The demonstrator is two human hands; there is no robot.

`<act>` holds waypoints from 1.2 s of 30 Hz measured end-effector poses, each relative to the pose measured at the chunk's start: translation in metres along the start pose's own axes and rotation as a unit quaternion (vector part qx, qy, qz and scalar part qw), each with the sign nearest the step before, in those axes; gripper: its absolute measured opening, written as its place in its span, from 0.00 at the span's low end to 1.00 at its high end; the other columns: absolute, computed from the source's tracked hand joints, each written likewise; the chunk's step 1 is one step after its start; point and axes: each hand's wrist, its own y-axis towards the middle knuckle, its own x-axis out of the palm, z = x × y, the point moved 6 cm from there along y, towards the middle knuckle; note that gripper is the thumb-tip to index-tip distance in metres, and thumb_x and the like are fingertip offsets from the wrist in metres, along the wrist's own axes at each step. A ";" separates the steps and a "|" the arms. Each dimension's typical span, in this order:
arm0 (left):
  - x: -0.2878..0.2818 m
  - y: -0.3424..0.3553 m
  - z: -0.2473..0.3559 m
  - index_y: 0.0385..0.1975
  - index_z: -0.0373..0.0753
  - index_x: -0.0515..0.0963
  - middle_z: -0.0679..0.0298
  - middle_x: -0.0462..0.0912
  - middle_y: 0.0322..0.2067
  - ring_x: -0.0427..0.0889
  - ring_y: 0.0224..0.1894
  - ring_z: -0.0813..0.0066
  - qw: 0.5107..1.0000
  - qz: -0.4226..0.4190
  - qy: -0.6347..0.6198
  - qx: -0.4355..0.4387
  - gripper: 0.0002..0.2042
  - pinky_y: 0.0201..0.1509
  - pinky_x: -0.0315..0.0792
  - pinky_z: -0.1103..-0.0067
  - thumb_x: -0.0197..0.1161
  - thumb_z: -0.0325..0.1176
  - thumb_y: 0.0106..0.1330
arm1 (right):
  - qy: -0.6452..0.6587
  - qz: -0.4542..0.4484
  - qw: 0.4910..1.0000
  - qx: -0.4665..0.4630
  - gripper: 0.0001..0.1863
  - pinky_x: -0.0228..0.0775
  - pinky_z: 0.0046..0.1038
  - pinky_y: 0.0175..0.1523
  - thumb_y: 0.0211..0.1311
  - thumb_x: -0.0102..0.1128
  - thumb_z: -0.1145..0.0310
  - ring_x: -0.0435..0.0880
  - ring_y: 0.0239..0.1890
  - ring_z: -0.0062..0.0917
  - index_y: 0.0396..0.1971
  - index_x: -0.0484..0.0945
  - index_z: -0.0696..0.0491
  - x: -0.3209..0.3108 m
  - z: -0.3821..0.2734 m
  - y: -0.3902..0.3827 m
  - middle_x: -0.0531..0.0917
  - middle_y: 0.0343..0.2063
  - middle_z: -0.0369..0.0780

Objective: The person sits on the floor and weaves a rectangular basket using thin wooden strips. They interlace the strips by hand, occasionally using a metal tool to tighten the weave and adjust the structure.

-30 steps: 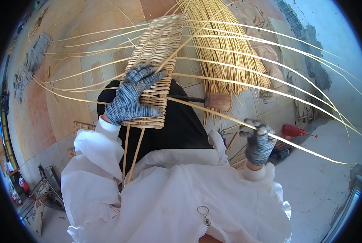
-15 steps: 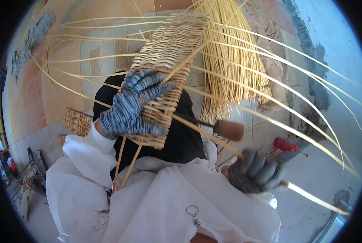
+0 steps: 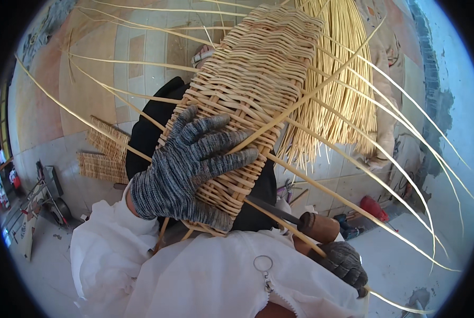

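A woven wicker panel (image 3: 253, 63) lies tilted across my lap, long strands sticking out from both its sides. My left hand (image 3: 192, 164), in a grey striped knit glove, rests spread on its near part, fingers flat on the weave. One strand (image 3: 279, 117) runs from beside the left fingers up to the far right. A wooden-handled awl-like tool (image 3: 318, 227) pokes out from the panel's lower right edge, its metal shaft partly hidden. Just beside that handle my right hand (image 3: 343, 265), in a dark glove, is closed around a wicker strand (image 3: 282, 220) coming from the same edge.
A thick bundle of pale canes (image 3: 337, 95) lies on the tiled floor beyond the panel. Smaller woven pieces (image 3: 102, 167) sit at the left. A metal-framed object (image 3: 46, 196) stands at the lower left, and a red item (image 3: 373, 208) lies at the right by the wall.
The panel now looks larger and sits lower and further right in view, with my left hand still on it. My right hand appears lower, nearer the wooden handle, still closed round the strand.
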 end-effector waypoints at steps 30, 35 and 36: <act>0.012 -0.008 0.011 0.64 0.53 0.67 0.54 0.68 0.59 0.61 0.65 0.52 0.996 0.089 0.028 0.006 0.46 0.71 0.49 0.58 0.70 0.64 0.41 | 0.037 -0.113 0.992 -0.049 0.28 0.50 0.23 0.16 0.68 0.37 0.37 0.57 0.09 0.16 0.17 0.66 0.43 0.056 -0.021 0.016 0.63 0.10 0.29; 0.015 -0.011 0.009 0.64 0.54 0.66 0.54 0.67 0.60 0.60 0.65 0.51 0.994 0.103 0.022 0.009 0.46 0.72 0.48 0.58 0.69 0.65 0.42 | -0.066 -0.238 0.969 0.016 0.29 0.55 0.24 0.16 0.67 0.39 0.36 0.63 0.11 0.18 0.20 0.72 0.45 0.113 -0.008 0.018 0.67 0.12 0.30; 0.015 -0.012 0.010 0.64 0.54 0.66 0.54 0.67 0.60 0.60 0.66 0.51 0.993 0.111 0.027 0.012 0.46 0.72 0.47 0.58 0.69 0.65 0.42 | -0.060 -0.245 0.966 0.054 0.29 0.55 0.25 0.16 0.66 0.41 0.35 0.62 0.10 0.18 0.20 0.71 0.45 0.115 -0.005 0.021 0.66 0.11 0.30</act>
